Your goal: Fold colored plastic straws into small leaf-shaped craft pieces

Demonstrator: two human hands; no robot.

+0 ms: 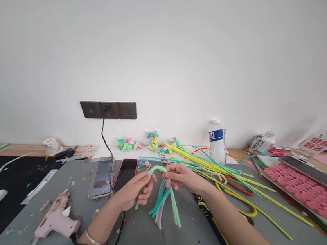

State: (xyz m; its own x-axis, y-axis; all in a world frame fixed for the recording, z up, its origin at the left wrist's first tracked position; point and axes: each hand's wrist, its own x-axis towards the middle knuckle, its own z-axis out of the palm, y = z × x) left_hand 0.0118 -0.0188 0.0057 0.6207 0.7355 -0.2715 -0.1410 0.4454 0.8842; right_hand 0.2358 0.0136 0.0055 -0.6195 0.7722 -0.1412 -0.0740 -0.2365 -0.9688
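Observation:
A bundle of light green pipe cleaners (175,209) arches between my two hands above the grey mat. My left hand (141,186) is closed on the left side of the arch, and a short green end pokes out below it. With thumb and fingers pinched, my right hand (180,177) grips the other side, from which the strands hang down. Behind these strands lie teal pipe cleaners (160,201) and lilac pipe cleaners (160,217) on the mat.
A pink glue gun (57,225) lies at left, its cord passing my left forearm. Two phones (102,178) lie behind my left hand. Yellow pipe cleaners (197,158), a white bottle (217,142) and black-yellow pliers (211,221) are at right. Small pipe-cleaner figures (153,140) stand by the wall.

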